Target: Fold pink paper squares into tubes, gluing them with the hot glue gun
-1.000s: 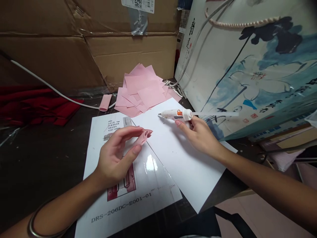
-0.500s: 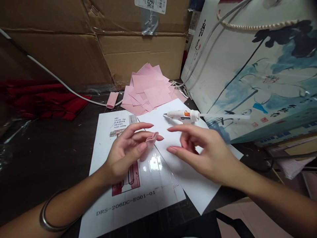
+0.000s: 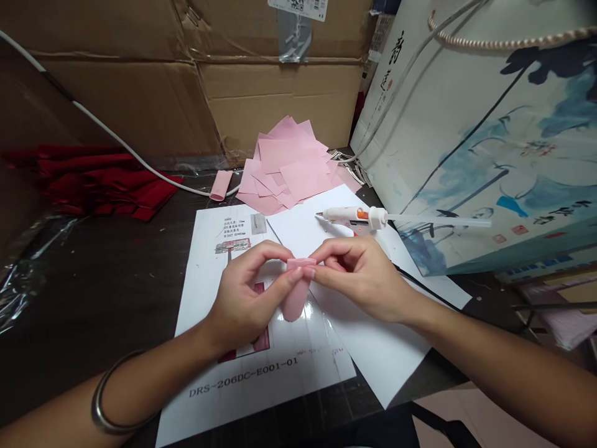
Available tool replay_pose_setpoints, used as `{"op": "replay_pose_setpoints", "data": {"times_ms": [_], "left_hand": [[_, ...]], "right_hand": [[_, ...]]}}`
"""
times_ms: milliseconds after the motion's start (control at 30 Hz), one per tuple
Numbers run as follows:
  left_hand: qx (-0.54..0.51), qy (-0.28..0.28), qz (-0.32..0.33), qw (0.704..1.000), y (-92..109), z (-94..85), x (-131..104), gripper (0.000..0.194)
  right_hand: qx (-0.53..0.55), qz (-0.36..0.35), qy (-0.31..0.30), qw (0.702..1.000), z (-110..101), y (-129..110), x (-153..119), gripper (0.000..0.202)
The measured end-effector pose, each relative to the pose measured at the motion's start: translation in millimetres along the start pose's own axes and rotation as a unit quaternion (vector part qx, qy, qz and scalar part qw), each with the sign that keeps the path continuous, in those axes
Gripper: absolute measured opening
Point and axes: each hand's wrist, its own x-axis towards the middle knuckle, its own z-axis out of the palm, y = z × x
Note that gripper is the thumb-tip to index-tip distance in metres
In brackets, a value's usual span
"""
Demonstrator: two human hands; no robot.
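Note:
A small folded piece of pink fabric hangs between my hands above the printed sheet. My left hand pinches its upper left edge between thumb and forefinger. At the upper right edge, my right hand pinches it the same way. The fabric's top looks flattened, and its lower end is rounded. Beyond my right hand lies a white hot glue gun, nozzle to the left, with a clear glue stick out of its back. The printed sheet and a blank white sheet lie beneath my hands.
Flat pink pieces are heaped at the back, beside one rolled pink piece. Metal clips lie right of them. Dark red fabric is stacked at left. A cardboard box and a printed bag stand behind; a white cable crosses.
My right hand has moved left to the pink fabric and now pinches it. The fabric is turned and hangs downward between both hands. The view has shifted slightly.

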Motion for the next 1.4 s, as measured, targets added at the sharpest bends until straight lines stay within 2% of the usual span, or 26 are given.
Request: {"op": "replay_pose_setpoints", "data": {"times_ms": [67,167,333,500,667,867,1067,1200,1300,1400], "left_hand": [[0.01,0.005,0.001,1.0,1,0.8,-2,0.01],[-0.004,-0.005,-0.041,0.999,1,1.5,-3,0.011],[-0.019,-0.003,-0.028,0.999,1,3.0,1,0.017],[-0.051,-0.018,-0.07,0.996,3,2.1,-1,0.015],[-0.047,-0.014,-0.056,0.997,3,1.5,-1,0.015],[0.006,-0.035,-0.031,0.999,6,1.3,0,0.018],[0.0,-0.003,-0.067,0.998,6,2.7,-1,0.021],[-0.008,0.004,-0.058,0.998,3,1.6,1,0.022],[-0.044,-0.022,-0.041,0.998,0,-1.5,3,0.014],[-0.052,-0.084,0.01,0.995,-1,-5.0,3,0.027]], "right_hand": [[0.003,0.003,-0.001,1.0,1,1,-1,0.022],[0.013,0.003,-0.016,1.0,0,3,-1,0.025],[-0.015,-0.063,-0.031,0.997,0,7,1,0.022],[-0.056,-0.097,-0.017,0.994,3,7,-1,0.02],[-0.061,-0.028,-0.046,0.997,4,7,-3,0.02],[-0.05,-0.02,-0.076,0.996,4,9,-4,0.024],[0.002,-0.028,-0.067,0.997,5,13,-3,0.024],[0.018,-0.027,-0.049,0.998,6,13,-3,0.022],[0.095,0.002,-0.063,0.994,7,13,-3,0.022],[0.158,0.063,-0.134,0.976,7,15,-2,0.026]]}}
